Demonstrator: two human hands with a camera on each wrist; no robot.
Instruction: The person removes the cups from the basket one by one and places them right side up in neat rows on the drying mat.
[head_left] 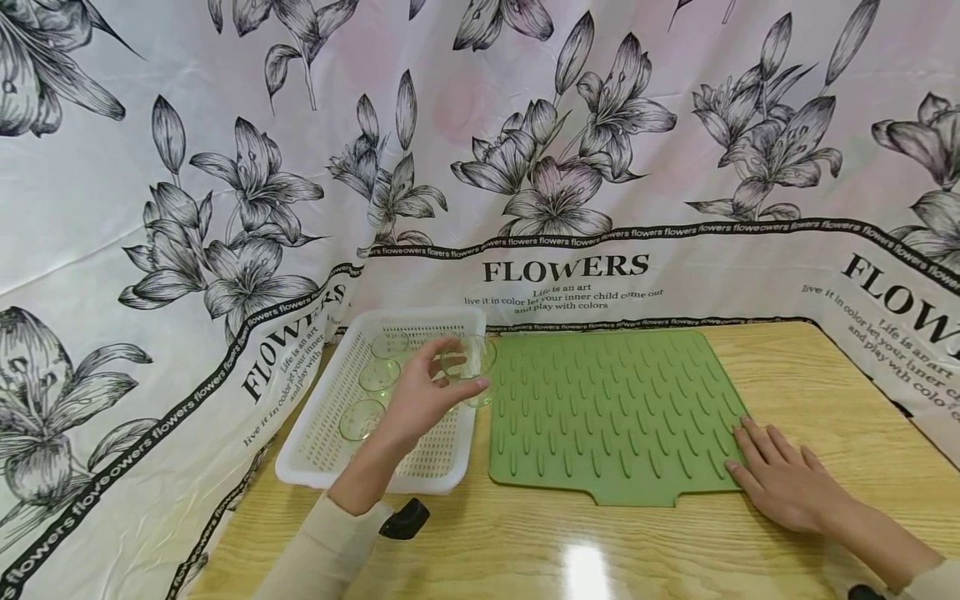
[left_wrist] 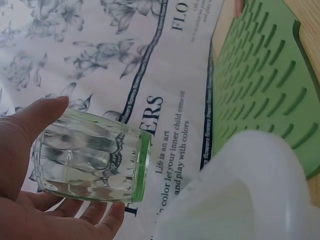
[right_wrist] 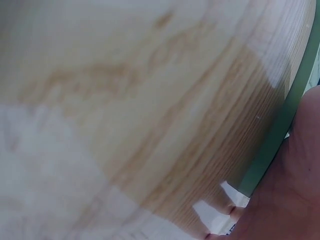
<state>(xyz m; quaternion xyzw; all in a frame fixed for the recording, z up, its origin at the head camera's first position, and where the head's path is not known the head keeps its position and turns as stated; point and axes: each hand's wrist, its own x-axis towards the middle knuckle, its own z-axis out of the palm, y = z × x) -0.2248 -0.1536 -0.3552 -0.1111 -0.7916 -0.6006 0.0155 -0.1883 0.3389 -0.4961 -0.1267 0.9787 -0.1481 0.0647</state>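
My left hand (head_left: 422, 390) grips a clear drinking glass (head_left: 480, 360) by its side, thumb and fingers curled round it. In the left wrist view the glass (left_wrist: 95, 157) has faceted walls, and green shows through its rim end. It is held above the right edge of a white perforated basket (head_left: 447, 450), close to the green ridged mat (head_left: 615, 408). Several other clear glasses, such as the front glass (head_left: 362, 419), stand in the basket's left part. My right hand (head_left: 787, 483) lies flat with straight fingers on the table, fingertips touching the mat's right edge.
The basket and mat lie side by side on a wooden table (head_left: 510, 542). A white cloth (head_left: 555, 292) printed with flowers and lettering hangs behind and along both sides. The mat has a short tab (head_left: 636, 498) at its front edge.
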